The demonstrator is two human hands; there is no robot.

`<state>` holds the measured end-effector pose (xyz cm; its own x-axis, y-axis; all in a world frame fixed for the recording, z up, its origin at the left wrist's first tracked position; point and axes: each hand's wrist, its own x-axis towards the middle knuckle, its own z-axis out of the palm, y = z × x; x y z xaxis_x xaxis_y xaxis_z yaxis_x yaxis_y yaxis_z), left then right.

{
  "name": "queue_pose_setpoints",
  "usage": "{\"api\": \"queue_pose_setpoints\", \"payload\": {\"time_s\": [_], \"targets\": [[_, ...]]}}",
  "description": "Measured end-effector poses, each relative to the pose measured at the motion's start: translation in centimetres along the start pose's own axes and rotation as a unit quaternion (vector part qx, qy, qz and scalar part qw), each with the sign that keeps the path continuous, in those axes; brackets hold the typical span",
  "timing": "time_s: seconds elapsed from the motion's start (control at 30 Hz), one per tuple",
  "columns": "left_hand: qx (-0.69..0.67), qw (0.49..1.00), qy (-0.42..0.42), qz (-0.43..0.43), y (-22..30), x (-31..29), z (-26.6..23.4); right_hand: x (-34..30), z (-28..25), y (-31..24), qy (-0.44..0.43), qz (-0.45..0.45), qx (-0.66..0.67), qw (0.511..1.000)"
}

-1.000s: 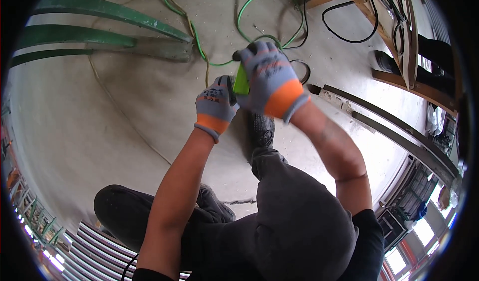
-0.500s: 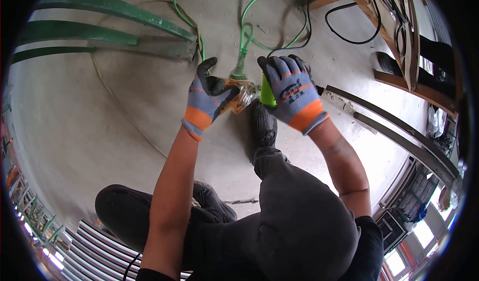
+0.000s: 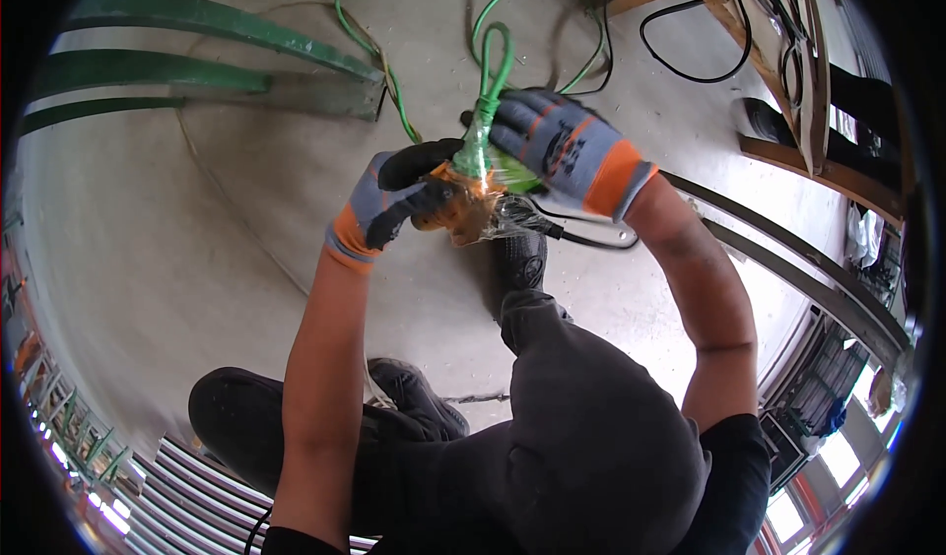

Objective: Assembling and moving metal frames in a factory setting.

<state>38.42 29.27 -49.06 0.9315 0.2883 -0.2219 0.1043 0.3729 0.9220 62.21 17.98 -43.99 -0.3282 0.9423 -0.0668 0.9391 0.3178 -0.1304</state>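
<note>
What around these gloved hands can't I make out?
Head view:
Orange item: details blurred beneath clear wrap, partly covered by the left hand.
Lime-green object: partly hidden by the right hand.
Forward shoe: toe hidden behind the wrap.
Green cables: cut off by the top edge.

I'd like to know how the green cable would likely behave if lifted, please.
The green cable is probably flexible but springy, as it forms smooth, rounded curves. Its wrapped end would likely be stiffer, being bunched under clear film. Lifting it may tug the orange piece in the left hand, since the film joins them.
</note>
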Motion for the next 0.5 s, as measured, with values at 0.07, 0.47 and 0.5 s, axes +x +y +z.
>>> {"api": "queue_pose_setpoints", "payload": {"time_s": [0.07, 0.47, 0.5], "targets": [[-0.223, 0.973, 0.059, 0.008, -2.0, -0.9, 0.1, 0.9, 1.0, -1.3, 0.008, -0.025, 0.09, 0.996], [-0.017, 0.982, 0.168, 0.089, -5.8, -0.2, 0.9, 0.2, 4.1, -1.7, -0.161, 0.204, 0.471, 0.843], [-0.183, 0.967, 0.17, 0.043, -6.0, -0.2, 0.8, -0.2, 4.0, -2.0, -0.124, 0.207, 0.526, 0.815]]}}
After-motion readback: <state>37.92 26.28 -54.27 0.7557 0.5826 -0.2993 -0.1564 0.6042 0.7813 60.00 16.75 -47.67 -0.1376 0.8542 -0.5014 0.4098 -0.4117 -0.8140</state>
